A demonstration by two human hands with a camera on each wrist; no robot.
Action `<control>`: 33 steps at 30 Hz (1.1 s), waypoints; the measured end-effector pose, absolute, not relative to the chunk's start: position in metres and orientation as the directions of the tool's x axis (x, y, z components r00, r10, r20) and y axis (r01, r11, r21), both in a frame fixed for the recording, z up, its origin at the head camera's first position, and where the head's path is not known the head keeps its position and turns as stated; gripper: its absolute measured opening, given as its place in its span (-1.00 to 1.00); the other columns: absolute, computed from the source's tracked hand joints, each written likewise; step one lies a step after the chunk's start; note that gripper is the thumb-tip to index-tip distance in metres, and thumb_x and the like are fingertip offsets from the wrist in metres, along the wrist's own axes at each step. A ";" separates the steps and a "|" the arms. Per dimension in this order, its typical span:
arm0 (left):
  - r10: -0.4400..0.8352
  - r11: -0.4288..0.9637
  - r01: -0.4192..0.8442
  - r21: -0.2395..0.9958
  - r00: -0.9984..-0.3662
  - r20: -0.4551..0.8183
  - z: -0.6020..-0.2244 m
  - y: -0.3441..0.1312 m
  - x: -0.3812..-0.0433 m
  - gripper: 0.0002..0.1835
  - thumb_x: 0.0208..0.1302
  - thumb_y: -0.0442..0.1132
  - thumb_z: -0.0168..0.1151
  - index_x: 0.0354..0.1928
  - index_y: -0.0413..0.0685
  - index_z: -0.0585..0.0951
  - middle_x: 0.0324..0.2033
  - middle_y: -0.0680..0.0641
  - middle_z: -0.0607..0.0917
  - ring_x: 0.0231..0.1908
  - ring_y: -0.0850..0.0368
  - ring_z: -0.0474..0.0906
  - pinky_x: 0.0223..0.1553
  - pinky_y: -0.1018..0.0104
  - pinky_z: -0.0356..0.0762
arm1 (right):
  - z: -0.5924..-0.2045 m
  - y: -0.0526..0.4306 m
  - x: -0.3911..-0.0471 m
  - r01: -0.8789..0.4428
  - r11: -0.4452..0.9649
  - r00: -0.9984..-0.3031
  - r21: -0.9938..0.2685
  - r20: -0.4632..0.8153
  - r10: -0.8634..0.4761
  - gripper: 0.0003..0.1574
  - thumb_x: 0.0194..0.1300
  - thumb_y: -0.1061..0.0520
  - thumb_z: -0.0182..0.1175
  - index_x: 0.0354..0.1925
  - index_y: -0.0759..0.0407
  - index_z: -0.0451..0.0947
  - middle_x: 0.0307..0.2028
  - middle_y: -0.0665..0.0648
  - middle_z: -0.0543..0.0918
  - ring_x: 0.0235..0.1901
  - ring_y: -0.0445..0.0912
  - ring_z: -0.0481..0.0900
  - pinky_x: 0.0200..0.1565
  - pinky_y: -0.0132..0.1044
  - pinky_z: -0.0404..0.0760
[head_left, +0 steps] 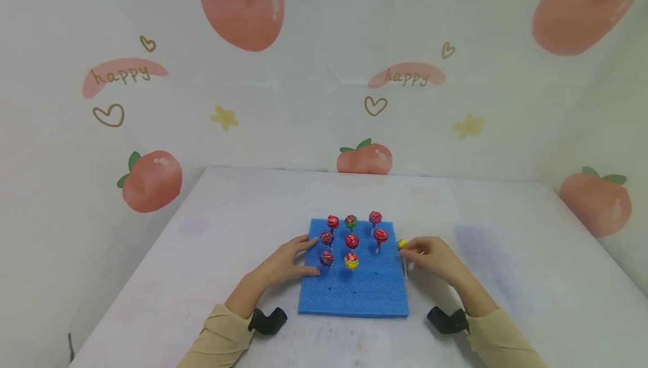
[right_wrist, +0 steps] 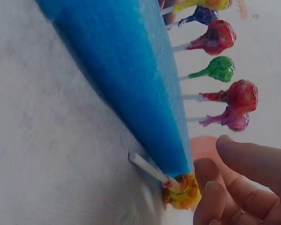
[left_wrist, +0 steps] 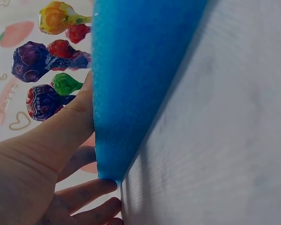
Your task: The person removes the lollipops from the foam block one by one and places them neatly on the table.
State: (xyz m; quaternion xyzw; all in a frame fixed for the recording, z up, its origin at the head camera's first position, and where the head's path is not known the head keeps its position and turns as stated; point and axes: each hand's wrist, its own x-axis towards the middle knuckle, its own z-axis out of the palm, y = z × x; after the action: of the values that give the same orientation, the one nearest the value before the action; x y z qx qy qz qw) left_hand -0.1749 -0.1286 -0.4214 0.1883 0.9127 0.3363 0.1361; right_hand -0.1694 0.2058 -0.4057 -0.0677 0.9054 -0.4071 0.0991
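On the left I see the left hand (head_left: 287, 259) at the left edge of the flat blue foam block (head_left: 377, 301), thumb and fingers spread wide, the thumb on the block's top. Eight round, foil-wrapped lollipops stand in the block on white sticks: a red, a green and a pink-purple one in the far row; a dark purple and two reds in the middle; a purple one and a yellow one (head_left: 351, 261) in the near row. Three small dark holes (head_left: 376, 273) show in the near part. Just right of the block, I have a loose yellow-wrapped lollipop (head_left: 401, 243) on the white table (head_left: 511, 216), its white stick pointing near. Its head is right beside the right hand's (head_left: 432, 255) bent fingertips; the thumb stands slightly apart, and I can't tell whether they touch the wrapper.
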 end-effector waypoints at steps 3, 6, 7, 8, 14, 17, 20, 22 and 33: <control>0.436 0.705 0.255 0.662 -0.892 -0.120 -0.422 -0.128 -0.175 -0.18 0.08 0.04 0.34 0.36 -0.08 0.27 0.38 -0.26 0.20 0.38 -0.27 0.09 0.32 -0.19 0.16 | -0.403 0.203 -0.169 -0.076 0.653 -0.968 -0.753 -0.102 -0.231 -0.71 0.23 0.07 0.22 -0.21 0.29 0.61 -0.41 0.10 0.65 -0.43 -0.13 0.50 -0.42 -0.38 0.54; 0.436 0.706 0.255 0.661 -0.892 -0.121 -0.422 -0.128 -0.176 -0.18 0.08 0.03 0.34 0.36 -0.08 0.27 0.39 -0.26 0.19 0.39 -0.27 0.08 0.33 -0.18 0.16 | -0.401 0.199 -0.170 -0.109 0.660 -0.968 -0.743 -0.072 -0.241 -0.73 0.22 0.09 0.23 -0.20 0.27 0.61 -0.40 0.10 0.65 -0.41 -0.14 0.48 -0.43 -0.41 0.52; 0.436 0.706 0.255 0.660 -0.892 -0.122 -0.422 -0.128 -0.176 -0.18 0.08 0.03 0.34 0.36 -0.07 0.27 0.39 -0.25 0.19 0.39 -0.26 0.08 0.33 -0.18 0.16 | -0.401 0.197 -0.171 -0.124 0.663 -0.967 -0.739 -0.059 -0.246 -0.73 0.22 0.09 0.23 -0.20 0.27 0.61 -0.39 0.11 0.65 -0.40 -0.14 0.48 -0.43 -0.42 0.52; 0.436 0.708 0.255 0.659 -0.892 -0.123 -0.422 -0.128 -0.176 -0.18 0.08 0.03 0.34 0.36 -0.06 0.27 0.39 -0.25 0.19 0.39 -0.26 0.08 0.33 -0.18 0.15 | -0.400 0.195 -0.172 -0.136 0.664 -0.967 -0.735 -0.048 -0.252 -0.73 0.22 0.10 0.23 -0.19 0.27 0.61 -0.39 0.11 0.65 -0.40 -0.14 0.48 -0.43 -0.42 0.51; 0.439 0.705 0.257 0.661 -0.890 -0.121 -0.422 -0.127 -0.175 -0.19 0.09 0.02 0.34 0.36 -0.07 0.27 0.39 -0.25 0.19 0.39 -0.26 0.08 0.33 -0.18 0.15 | -0.401 0.182 -0.176 -0.135 0.661 -0.968 -0.738 -0.045 -0.247 -0.66 0.19 0.09 0.25 -0.12 0.29 0.58 -0.37 0.13 0.66 -0.38 -0.15 0.51 -0.40 -0.42 0.57; 0.440 0.705 0.259 0.660 -0.890 -0.122 -0.423 -0.127 -0.174 -0.18 0.09 0.03 0.34 0.36 -0.08 0.27 0.39 -0.26 0.19 0.39 -0.26 0.08 0.33 -0.18 0.16 | -0.402 0.176 -0.177 -0.128 0.656 -0.968 -0.744 -0.049 -0.245 -0.60 0.18 0.08 0.27 -0.09 0.32 0.57 -0.36 0.15 0.67 -0.37 -0.14 0.54 -0.35 -0.37 0.62; 0.440 0.707 0.259 0.658 -0.890 -0.123 -0.423 -0.127 -0.175 -0.18 0.08 0.03 0.34 0.36 -0.09 0.27 0.39 -0.26 0.19 0.39 -0.26 0.08 0.32 -0.18 0.17 | -0.404 0.172 -0.179 -0.133 0.651 -0.968 -0.747 -0.043 -0.248 -0.58 0.17 0.08 0.28 -0.09 0.35 0.56 -0.36 0.16 0.68 -0.39 -0.15 0.55 -0.33 -0.32 0.64; 0.438 0.706 0.257 0.660 -0.890 -0.123 -0.424 -0.127 -0.175 -0.18 0.08 0.03 0.34 0.36 -0.08 0.27 0.39 -0.26 0.19 0.39 -0.26 0.08 0.33 -0.18 0.17 | -0.405 0.170 -0.179 -0.140 0.648 -0.967 -0.749 -0.036 -0.251 -0.61 0.17 0.09 0.28 -0.12 0.34 0.57 -0.37 0.15 0.68 -0.41 -0.16 0.55 -0.33 -0.32 0.65; 0.437 0.707 0.255 0.659 -0.891 -0.124 -0.424 -0.127 -0.175 -0.18 0.08 0.04 0.34 0.36 -0.08 0.27 0.39 -0.25 0.19 0.39 -0.26 0.08 0.33 -0.17 0.16 | -0.408 0.165 -0.180 -0.157 0.612 -0.962 -0.776 -0.022 -0.274 -0.78 0.19 0.16 0.26 -0.24 0.31 0.58 -0.38 0.18 0.68 -0.48 -0.18 0.56 -0.40 -0.36 0.66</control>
State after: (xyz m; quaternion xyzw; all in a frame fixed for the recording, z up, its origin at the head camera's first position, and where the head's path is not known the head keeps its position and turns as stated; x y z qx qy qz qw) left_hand -0.1754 -0.1274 -0.4238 0.1895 0.9137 0.3324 0.1369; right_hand -0.1804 0.1647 -0.4083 -0.1202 0.8950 -0.4240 0.0690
